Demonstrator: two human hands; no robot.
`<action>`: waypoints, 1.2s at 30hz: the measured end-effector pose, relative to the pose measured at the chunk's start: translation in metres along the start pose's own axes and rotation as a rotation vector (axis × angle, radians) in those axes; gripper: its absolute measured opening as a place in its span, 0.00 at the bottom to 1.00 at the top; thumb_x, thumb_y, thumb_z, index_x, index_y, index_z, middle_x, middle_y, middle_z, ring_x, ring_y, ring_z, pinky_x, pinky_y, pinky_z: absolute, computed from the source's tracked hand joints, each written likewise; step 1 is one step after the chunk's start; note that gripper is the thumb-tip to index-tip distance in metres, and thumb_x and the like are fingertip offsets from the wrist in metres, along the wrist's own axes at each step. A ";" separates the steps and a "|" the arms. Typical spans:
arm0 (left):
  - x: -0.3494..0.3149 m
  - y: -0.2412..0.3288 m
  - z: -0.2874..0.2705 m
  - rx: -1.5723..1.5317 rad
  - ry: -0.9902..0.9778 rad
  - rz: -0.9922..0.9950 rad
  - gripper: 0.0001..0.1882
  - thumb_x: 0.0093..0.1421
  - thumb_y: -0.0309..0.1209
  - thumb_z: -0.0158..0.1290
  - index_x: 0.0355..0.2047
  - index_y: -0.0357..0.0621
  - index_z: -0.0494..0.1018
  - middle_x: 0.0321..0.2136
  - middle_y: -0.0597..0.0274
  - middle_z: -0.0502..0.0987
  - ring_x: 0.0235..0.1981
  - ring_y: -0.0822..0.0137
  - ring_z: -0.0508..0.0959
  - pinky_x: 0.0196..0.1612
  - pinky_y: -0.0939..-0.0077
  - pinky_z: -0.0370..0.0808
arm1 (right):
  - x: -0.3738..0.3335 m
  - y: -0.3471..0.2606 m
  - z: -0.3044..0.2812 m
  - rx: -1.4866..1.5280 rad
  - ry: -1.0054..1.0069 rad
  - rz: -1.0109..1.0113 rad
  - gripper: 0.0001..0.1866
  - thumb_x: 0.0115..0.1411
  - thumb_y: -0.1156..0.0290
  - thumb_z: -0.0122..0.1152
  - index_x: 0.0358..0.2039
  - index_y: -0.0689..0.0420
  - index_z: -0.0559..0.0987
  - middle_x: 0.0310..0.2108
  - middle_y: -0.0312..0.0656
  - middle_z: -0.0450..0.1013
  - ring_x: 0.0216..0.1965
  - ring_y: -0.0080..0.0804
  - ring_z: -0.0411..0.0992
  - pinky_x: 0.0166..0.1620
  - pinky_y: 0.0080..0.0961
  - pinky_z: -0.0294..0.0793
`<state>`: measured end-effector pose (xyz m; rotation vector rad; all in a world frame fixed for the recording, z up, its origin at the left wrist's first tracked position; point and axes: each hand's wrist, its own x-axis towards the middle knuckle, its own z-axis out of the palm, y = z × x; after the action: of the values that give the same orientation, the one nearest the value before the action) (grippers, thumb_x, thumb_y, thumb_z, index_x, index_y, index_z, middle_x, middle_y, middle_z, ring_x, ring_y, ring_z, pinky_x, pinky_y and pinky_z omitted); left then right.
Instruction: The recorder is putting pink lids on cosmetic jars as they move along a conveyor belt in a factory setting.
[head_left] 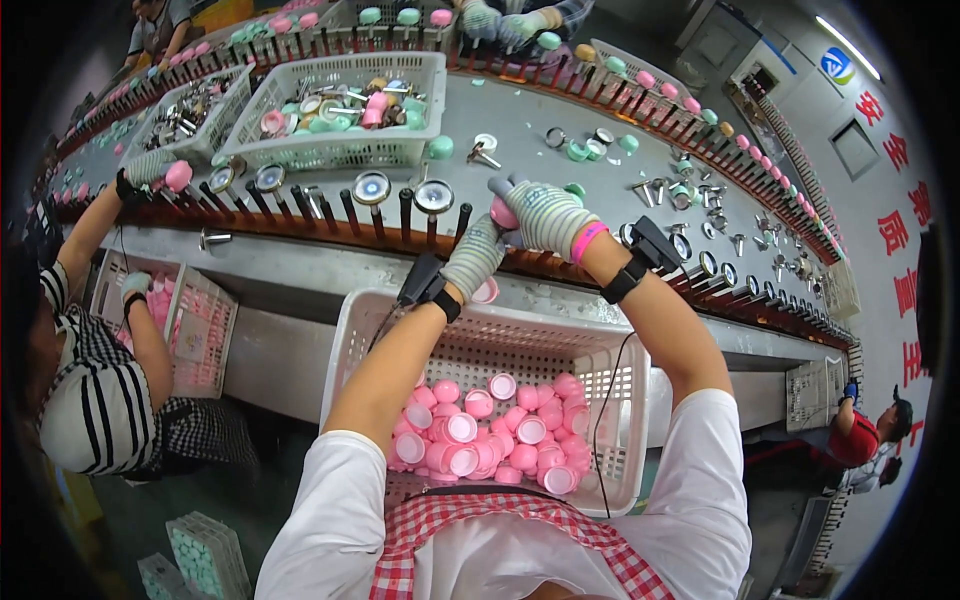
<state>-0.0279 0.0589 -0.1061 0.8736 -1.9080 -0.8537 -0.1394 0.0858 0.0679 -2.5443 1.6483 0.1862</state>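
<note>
Both my striped gloves meet at the near edge of the worktable. Between them is a rounded pink cap (504,213), partly hidden by fingers. My right hand (553,220) is closed over it from the right. From below left, my left hand (474,260) reaches up with its fingers closed against the cap. Another pink cap (485,291) shows just under my left hand; I cannot tell whether that hand holds it. Below my forearms stands a white perforated basket (345,345) with a pile of pink caps (480,403), some with their pale open sides up.
Upright pegs line the table's near edge, some bearing round metal pieces (371,187). A white crate (330,155) of mixed caps and metal parts stands farther back. Loose metal parts (712,215) lie to the right. A co-worker's gloved hand (150,170) is at the left; another co-worker's hands (505,25) are across the table.
</note>
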 end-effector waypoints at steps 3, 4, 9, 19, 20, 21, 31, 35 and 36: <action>-0.010 -0.009 -0.024 0.033 0.006 -0.094 0.17 0.54 0.22 0.48 0.46 0.39 0.70 0.41 0.40 0.75 0.44 0.41 0.74 0.46 0.56 0.73 | 0.016 -0.025 0.008 0.030 0.085 0.008 0.35 0.40 0.69 0.74 0.49 0.56 0.65 0.40 0.57 0.71 0.41 0.58 0.74 0.42 0.46 0.75; -0.010 -0.006 -0.030 0.008 -0.016 -0.174 0.17 0.55 0.23 0.49 0.47 0.40 0.70 0.41 0.40 0.75 0.44 0.41 0.74 0.45 0.56 0.74 | 0.020 -0.028 0.014 0.017 0.098 0.006 0.34 0.40 0.70 0.73 0.47 0.56 0.66 0.41 0.57 0.70 0.40 0.58 0.74 0.40 0.47 0.75; -0.012 -0.001 -0.054 0.181 0.006 -0.226 0.17 0.55 0.26 0.51 0.47 0.41 0.70 0.41 0.41 0.76 0.45 0.41 0.74 0.46 0.57 0.74 | 0.038 -0.047 0.035 0.064 0.193 0.090 0.28 0.42 0.70 0.70 0.43 0.54 0.66 0.43 0.58 0.69 0.40 0.58 0.73 0.39 0.49 0.74; -0.073 -0.108 -0.129 0.363 0.058 -0.316 0.17 0.57 0.37 0.52 0.44 0.41 0.70 0.38 0.38 0.76 0.41 0.41 0.76 0.43 0.52 0.74 | 0.023 -0.141 0.054 0.427 0.212 -0.097 0.25 0.52 0.70 0.57 0.50 0.63 0.64 0.37 0.60 0.71 0.40 0.53 0.74 0.40 0.43 0.75; -0.055 -0.068 -0.091 0.450 -0.036 -0.382 0.15 0.58 0.39 0.50 0.40 0.43 0.72 0.35 0.40 0.77 0.39 0.42 0.77 0.42 0.51 0.74 | -0.014 -0.125 0.085 0.435 0.241 -0.132 0.22 0.51 0.69 0.59 0.47 0.61 0.68 0.34 0.53 0.73 0.37 0.50 0.74 0.39 0.42 0.75; -0.044 -0.007 -0.069 0.559 -0.118 -0.434 0.14 0.59 0.41 0.48 0.36 0.44 0.75 0.33 0.42 0.78 0.37 0.44 0.78 0.41 0.51 0.74 | -0.044 -0.106 0.133 0.486 0.381 -0.330 0.18 0.50 0.67 0.60 0.42 0.58 0.71 0.34 0.49 0.72 0.35 0.47 0.74 0.37 0.42 0.75; -0.054 0.015 -0.089 0.621 -0.113 -0.336 0.16 0.61 0.42 0.47 0.38 0.44 0.76 0.33 0.46 0.79 0.37 0.49 0.79 0.42 0.54 0.74 | -0.151 -0.091 0.328 0.137 -0.337 0.063 0.21 0.51 0.65 0.60 0.48 0.49 0.75 0.45 0.51 0.69 0.45 0.50 0.72 0.46 0.43 0.73; -0.062 0.013 -0.091 0.633 -0.151 -0.321 0.16 0.62 0.42 0.47 0.39 0.45 0.75 0.33 0.47 0.79 0.38 0.49 0.79 0.42 0.55 0.75 | -0.142 -0.096 0.280 0.440 -0.518 0.303 0.26 0.47 0.62 0.65 0.49 0.50 0.74 0.45 0.58 0.67 0.44 0.54 0.72 0.46 0.43 0.73; -0.060 0.015 -0.086 0.629 -0.180 -0.294 0.15 0.61 0.42 0.47 0.39 0.45 0.75 0.33 0.47 0.79 0.38 0.49 0.79 0.42 0.56 0.75 | -0.151 -0.090 0.276 0.521 -0.372 0.332 0.30 0.45 0.60 0.67 0.51 0.51 0.73 0.44 0.57 0.67 0.42 0.56 0.73 0.46 0.43 0.74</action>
<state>0.0683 0.0965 -0.0830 1.5230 -2.2862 -0.5010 -0.1309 0.3005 -0.1792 -1.7355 1.6814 0.2067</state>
